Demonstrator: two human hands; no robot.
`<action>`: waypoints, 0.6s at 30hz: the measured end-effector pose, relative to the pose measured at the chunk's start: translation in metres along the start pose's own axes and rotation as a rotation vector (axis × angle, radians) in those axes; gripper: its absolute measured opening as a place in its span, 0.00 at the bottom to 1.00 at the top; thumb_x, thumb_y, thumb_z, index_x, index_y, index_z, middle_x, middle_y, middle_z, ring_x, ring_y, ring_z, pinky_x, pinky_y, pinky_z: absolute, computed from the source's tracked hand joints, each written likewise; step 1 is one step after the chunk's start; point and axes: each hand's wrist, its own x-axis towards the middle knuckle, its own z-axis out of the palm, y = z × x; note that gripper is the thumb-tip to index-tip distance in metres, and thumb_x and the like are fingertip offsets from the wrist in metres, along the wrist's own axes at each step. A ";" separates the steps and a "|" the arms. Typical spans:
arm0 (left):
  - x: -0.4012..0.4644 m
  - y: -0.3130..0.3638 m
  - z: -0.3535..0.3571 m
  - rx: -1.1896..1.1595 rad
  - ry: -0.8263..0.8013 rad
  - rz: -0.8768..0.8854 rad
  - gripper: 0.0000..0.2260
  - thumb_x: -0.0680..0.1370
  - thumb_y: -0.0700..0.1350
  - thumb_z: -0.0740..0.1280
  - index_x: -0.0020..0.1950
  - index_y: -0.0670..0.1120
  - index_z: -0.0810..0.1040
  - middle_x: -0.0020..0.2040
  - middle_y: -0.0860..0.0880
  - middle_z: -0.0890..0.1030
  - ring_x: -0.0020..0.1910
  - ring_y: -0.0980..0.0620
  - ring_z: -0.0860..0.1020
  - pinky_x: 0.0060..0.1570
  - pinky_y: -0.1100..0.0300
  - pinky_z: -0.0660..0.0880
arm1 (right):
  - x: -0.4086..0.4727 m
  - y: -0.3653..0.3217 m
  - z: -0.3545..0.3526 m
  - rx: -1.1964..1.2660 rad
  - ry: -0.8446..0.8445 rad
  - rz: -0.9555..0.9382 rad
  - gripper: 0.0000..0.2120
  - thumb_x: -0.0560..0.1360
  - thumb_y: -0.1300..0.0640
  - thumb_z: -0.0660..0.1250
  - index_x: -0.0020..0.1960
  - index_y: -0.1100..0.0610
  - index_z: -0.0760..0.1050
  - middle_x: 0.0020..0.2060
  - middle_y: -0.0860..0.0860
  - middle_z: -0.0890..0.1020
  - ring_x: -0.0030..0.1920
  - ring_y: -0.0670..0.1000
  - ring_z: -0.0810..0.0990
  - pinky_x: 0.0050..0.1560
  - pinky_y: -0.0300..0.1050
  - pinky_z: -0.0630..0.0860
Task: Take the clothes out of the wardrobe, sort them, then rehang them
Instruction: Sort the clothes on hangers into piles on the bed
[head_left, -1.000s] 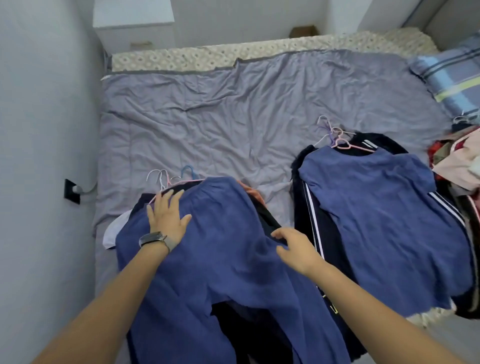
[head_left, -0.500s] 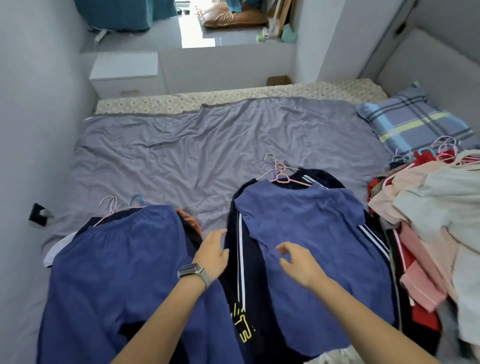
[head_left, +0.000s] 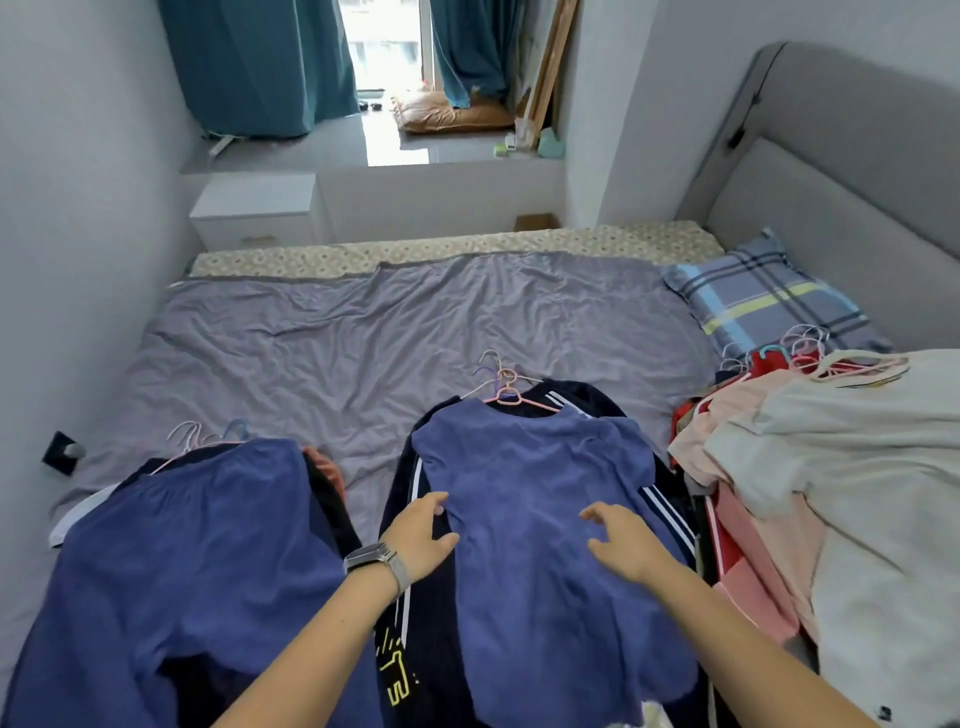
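A: What are we doing with our hands just now?

B: We are laying both on the middle pile. Our left hand (head_left: 420, 535) is resting flat, fingers spread and relaxed, on the left edge of the blue top (head_left: 540, 519); our right hand (head_left: 621, 543) is hovering over or brushing its middle, fingers loosely bent, gripping nothing that we can see.

A: Why there?

B: We are probably smoothing the top so the pile lies flat and the hangers (head_left: 501, 384) stay bunched beyond our fingertips, ready for lifting together.

A: How is the top looking?

B: It is lying face up, a soft, slightly fuzzy blue, on a pink hanger, covering a navy garment (head_left: 402, 519) with white stripes that is showing on both sides of our hands.

A: And beside us?

B: Left of our left hand we are seeing the blue trousers (head_left: 197, 545) topping a second pile. Right of our right hand the mixed heap (head_left: 831, 493) of pink, red and cream clothes is lying unsorted, we think. Beyond our hands, the sheet (head_left: 363, 338) and pillow (head_left: 758, 296).
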 end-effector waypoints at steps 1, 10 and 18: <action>0.002 0.003 0.004 0.003 -0.006 -0.008 0.27 0.76 0.47 0.67 0.72 0.47 0.61 0.67 0.49 0.70 0.66 0.52 0.69 0.62 0.62 0.66 | 0.003 0.009 0.000 -0.010 -0.017 0.002 0.20 0.75 0.59 0.64 0.67 0.56 0.70 0.63 0.54 0.74 0.64 0.53 0.72 0.65 0.42 0.68; 0.074 0.065 0.066 0.090 -0.049 -0.140 0.39 0.69 0.58 0.69 0.75 0.48 0.57 0.72 0.49 0.63 0.72 0.49 0.61 0.69 0.56 0.61 | 0.094 0.125 -0.034 -0.097 -0.138 0.021 0.23 0.75 0.57 0.64 0.70 0.55 0.66 0.65 0.57 0.71 0.64 0.57 0.71 0.65 0.45 0.67; 0.159 0.101 0.133 -0.034 0.245 -0.327 0.31 0.73 0.54 0.69 0.73 0.49 0.61 0.72 0.51 0.64 0.71 0.49 0.60 0.69 0.53 0.61 | 0.228 0.191 -0.055 -0.160 -0.239 -0.003 0.19 0.77 0.54 0.61 0.66 0.60 0.67 0.62 0.57 0.75 0.62 0.59 0.73 0.60 0.47 0.69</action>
